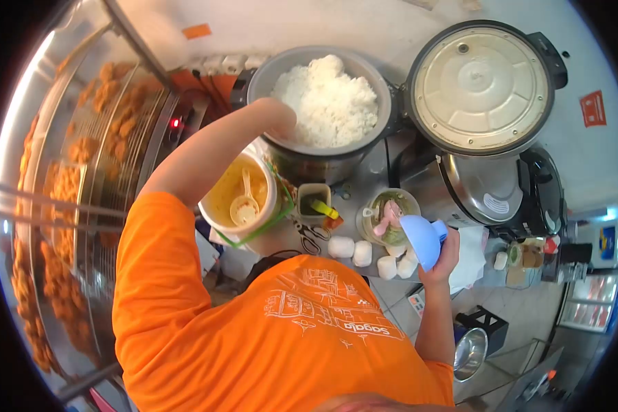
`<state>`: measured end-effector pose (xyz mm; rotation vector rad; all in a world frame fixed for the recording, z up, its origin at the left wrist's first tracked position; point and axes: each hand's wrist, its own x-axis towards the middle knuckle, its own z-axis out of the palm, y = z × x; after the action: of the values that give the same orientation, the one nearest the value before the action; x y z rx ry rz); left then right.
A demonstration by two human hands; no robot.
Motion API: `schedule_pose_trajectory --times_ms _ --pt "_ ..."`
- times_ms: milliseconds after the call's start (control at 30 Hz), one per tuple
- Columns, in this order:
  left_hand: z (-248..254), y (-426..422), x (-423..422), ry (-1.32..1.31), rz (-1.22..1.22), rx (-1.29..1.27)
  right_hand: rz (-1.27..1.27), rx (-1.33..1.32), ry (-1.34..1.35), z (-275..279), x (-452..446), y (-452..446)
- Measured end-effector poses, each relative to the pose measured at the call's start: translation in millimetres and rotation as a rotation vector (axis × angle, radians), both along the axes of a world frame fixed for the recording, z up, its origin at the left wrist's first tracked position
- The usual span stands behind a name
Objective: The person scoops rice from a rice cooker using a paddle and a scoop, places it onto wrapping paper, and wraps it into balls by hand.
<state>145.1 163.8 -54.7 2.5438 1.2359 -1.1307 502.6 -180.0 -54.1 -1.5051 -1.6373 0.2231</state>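
My left hand [279, 118] reaches down into the large pot of white rice [350, 103], at its near left side. The wrist is bent and the fingers are hidden. In my right hand [446, 257] is a light blue plastic bowl [421, 242], tilted on its side, with its foot towards my palm. Beside the bowl stands a clear round tub [413, 204] with a pink utensil [389, 218] in it. Several white rounded bundles [362, 253] lie in front of the tub on the counter.
To the left stand a white bucket [273, 196] of yellow sauce with a ladle [244, 206] and a glass case of fried food [65, 192]. Scissors [310, 237] and a small square container [314, 189] sit mid-counter. An open cooker lid [481, 86] rises at right.
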Motion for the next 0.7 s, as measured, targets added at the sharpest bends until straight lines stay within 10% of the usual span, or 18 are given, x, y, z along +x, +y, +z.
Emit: schedule_pose_trajectory --times_ms 400,700 --pt "36 24 -1 0.263 -0.030 0.086 -0.032 -0.056 -0.040 36 -47 64" --pt "87 -19 -91 -0.392 -0.060 0.278 0.010 -0.462 -0.565 61 -122 231"
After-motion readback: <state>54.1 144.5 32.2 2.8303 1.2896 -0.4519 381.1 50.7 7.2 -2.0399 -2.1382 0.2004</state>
